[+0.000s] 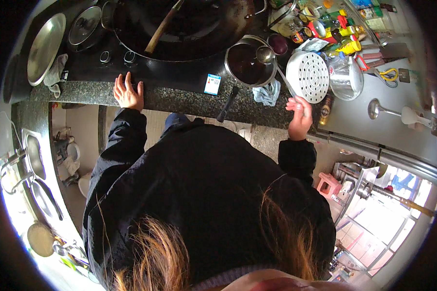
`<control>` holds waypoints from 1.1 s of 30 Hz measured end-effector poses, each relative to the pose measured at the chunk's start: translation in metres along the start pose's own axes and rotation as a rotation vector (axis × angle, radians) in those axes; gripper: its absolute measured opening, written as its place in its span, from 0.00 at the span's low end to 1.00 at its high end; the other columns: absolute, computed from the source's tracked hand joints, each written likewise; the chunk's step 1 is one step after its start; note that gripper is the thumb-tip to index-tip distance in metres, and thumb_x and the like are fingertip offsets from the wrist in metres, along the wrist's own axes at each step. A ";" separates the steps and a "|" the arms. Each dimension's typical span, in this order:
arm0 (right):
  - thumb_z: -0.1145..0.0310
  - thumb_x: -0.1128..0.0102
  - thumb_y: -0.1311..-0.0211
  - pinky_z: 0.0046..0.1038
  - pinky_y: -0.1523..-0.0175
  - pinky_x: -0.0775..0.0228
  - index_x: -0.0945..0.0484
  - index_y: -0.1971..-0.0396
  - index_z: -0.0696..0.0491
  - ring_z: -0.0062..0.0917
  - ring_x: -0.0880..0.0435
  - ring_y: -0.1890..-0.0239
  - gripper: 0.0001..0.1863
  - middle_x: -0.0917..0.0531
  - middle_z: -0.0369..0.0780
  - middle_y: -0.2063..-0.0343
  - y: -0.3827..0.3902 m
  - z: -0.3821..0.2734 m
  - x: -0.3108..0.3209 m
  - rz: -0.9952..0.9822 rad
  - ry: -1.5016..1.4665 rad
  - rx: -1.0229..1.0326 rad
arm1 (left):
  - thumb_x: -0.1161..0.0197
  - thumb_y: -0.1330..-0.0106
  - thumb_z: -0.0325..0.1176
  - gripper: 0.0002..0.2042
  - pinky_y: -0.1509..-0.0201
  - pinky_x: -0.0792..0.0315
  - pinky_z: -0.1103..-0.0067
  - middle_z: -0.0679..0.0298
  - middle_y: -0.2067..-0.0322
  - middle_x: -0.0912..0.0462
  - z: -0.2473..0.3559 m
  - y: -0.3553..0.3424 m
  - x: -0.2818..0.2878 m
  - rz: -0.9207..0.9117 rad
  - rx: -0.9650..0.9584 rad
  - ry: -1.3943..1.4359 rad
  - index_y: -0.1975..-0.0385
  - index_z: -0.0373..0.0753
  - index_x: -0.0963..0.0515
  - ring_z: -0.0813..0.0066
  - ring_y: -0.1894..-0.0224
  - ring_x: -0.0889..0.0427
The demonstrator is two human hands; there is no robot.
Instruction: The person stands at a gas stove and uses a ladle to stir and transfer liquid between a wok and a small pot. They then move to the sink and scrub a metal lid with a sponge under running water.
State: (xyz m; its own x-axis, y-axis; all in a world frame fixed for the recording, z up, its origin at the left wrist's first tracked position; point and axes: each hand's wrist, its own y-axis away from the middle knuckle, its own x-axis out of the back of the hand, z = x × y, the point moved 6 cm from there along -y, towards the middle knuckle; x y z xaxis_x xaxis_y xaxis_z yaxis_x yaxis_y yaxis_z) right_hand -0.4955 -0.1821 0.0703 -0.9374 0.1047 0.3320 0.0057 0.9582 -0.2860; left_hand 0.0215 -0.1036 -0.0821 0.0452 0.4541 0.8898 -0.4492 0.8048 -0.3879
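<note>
My left hand [129,92] lies with fingers spread on the speckled stone edge [174,99] of the counter, holding nothing. My right hand [301,116] is closed around the end of a metal ladle [281,76]. The ladle's bowl is over the right side of a metal pot [228,72] with dark contents; whether it touches them I cannot tell. Just above my right hand sits a white perforated round plate [307,77]. A pale blue cloth [267,93] lies between the pot and that hand. The pot's black handle [227,104] juts over the counter edge.
Behind the stove edge stands a large dark wok [131,29] with a wooden-handled tool [165,24] across it. An oval metal tray [46,48] and glass lid [85,25] are at left. Bottles [344,34], scissors [389,75], a second ladle [375,109] and a can [326,110] are at right.
</note>
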 end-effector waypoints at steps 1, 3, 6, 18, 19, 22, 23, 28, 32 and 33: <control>0.69 0.55 0.32 0.26 0.64 0.27 0.29 0.57 0.61 0.25 0.21 0.73 0.12 0.20 0.45 0.70 -0.001 0.013 0.006 0.096 -0.139 -0.119 | 0.44 0.38 0.49 0.28 0.33 0.53 0.61 0.55 0.39 0.40 0.000 0.000 0.000 0.034 -0.011 -0.034 0.40 0.47 0.37 0.55 0.35 0.45; 0.61 0.51 0.36 0.26 0.69 0.29 0.28 0.62 0.58 0.25 0.23 0.77 0.15 0.20 0.45 0.72 -0.006 0.038 0.017 0.244 -0.367 -0.342 | 0.46 0.37 0.53 0.29 0.33 0.54 0.60 0.53 0.37 0.43 -0.008 0.000 -0.006 0.010 0.094 -0.012 0.39 0.47 0.39 0.53 0.34 0.48; 0.58 0.50 0.40 0.25 0.69 0.35 0.28 0.64 0.55 0.23 0.27 0.76 0.15 0.22 0.42 0.76 -0.017 0.047 0.028 0.362 -0.606 -0.466 | 0.50 0.37 0.56 0.30 0.32 0.56 0.60 0.53 0.36 0.44 -0.016 -0.001 -0.016 -0.008 0.247 0.043 0.39 0.46 0.38 0.54 0.32 0.51; 0.64 0.49 0.34 0.24 0.67 0.24 0.26 0.59 0.58 0.22 0.20 0.74 0.13 0.19 0.42 0.72 -0.164 -0.033 -0.152 -0.279 -0.427 -0.140 | 0.48 0.37 0.55 0.28 0.33 0.54 0.59 0.55 0.36 0.43 -0.007 -0.001 -0.012 0.025 0.260 -0.046 0.41 0.46 0.36 0.55 0.33 0.49; 0.64 0.49 0.34 0.23 0.67 0.24 0.26 0.59 0.59 0.21 0.20 0.74 0.13 0.19 0.42 0.72 -0.173 -0.035 -0.171 -0.296 -0.355 -0.107 | 0.47 0.38 0.54 0.28 0.34 0.53 0.59 0.55 0.37 0.42 -0.006 -0.002 -0.010 0.048 0.251 -0.045 0.42 0.45 0.34 0.55 0.33 0.48; 0.64 0.51 0.33 0.21 0.66 0.25 0.26 0.58 0.58 0.19 0.21 0.74 0.13 0.20 0.40 0.73 -0.191 -0.039 -0.212 -0.352 -0.167 0.019 | 0.45 0.39 0.54 0.29 0.34 0.52 0.58 0.54 0.38 0.41 -0.006 -0.002 -0.009 0.042 0.247 -0.050 0.43 0.43 0.34 0.54 0.34 0.47; 0.65 0.51 0.33 0.21 0.66 0.25 0.26 0.57 0.58 0.19 0.21 0.74 0.13 0.20 0.40 0.73 -0.194 -0.040 -0.221 -0.378 -0.138 0.067 | 0.46 0.39 0.54 0.29 0.34 0.52 0.58 0.54 0.38 0.41 -0.006 -0.002 -0.008 0.049 0.246 -0.046 0.43 0.43 0.34 0.54 0.34 0.47; 0.65 0.52 0.33 0.22 0.65 0.25 0.26 0.57 0.59 0.20 0.21 0.74 0.13 0.20 0.41 0.72 -0.192 -0.034 -0.240 -0.453 -0.192 -0.040 | 0.46 0.39 0.55 0.29 0.33 0.53 0.58 0.54 0.37 0.42 -0.007 -0.003 -0.009 0.023 0.259 -0.034 0.42 0.44 0.35 0.54 0.33 0.48; 0.67 0.51 0.33 0.25 0.65 0.23 0.27 0.58 0.60 0.24 0.20 0.74 0.13 0.20 0.44 0.72 -0.178 -0.029 -0.244 -0.506 -0.354 -0.241 | 0.45 0.40 0.55 0.29 0.34 0.54 0.58 0.54 0.37 0.42 -0.006 -0.003 -0.009 0.013 0.261 -0.052 0.42 0.44 0.34 0.54 0.33 0.48; 0.67 0.51 0.34 0.25 0.65 0.23 0.27 0.58 0.61 0.24 0.20 0.74 0.13 0.20 0.44 0.72 -0.175 -0.028 -0.245 -0.518 -0.395 -0.292 | 0.45 0.40 0.55 0.29 0.34 0.54 0.58 0.54 0.38 0.42 -0.006 -0.003 -0.008 0.014 0.265 -0.048 0.43 0.44 0.34 0.54 0.33 0.48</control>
State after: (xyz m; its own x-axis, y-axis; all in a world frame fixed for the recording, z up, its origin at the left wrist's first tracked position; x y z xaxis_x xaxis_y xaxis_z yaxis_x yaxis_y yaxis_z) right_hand -0.2569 -0.3674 0.0642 -0.9007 -0.4344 -0.0060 -0.4331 0.8967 0.0912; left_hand 0.0283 -0.1076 -0.0897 -0.0024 0.4408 0.8976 -0.6676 0.6676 -0.3296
